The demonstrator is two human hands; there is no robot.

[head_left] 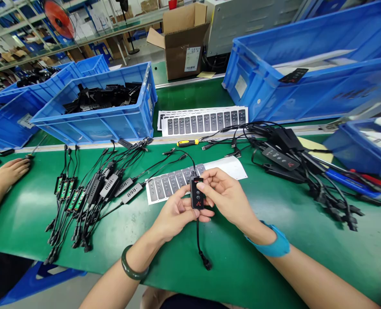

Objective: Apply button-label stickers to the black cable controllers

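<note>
Over the green table [248, 257], both my hands hold a small black controller [197, 193] with a cable at each end. My left hand [176, 213] grips its lower part, fingers curled round it. My right hand [224, 193] pinches its upper end, thumb pressing on the label face. One cable runs up and away, the other hangs down to a plug [207, 262] near the table's front edge. A sheet of grey labels [167, 183] lies just behind my hands.
Several unlabelled controllers with cables [90, 193] lie to the left, a tangled pile of finished ones [293, 163] to the right. More label sheets [203, 120] and a yellow screwdriver [187, 142] lie behind. Blue crates [103, 120] ring the table. Another person's hand [10, 171] rests at far left.
</note>
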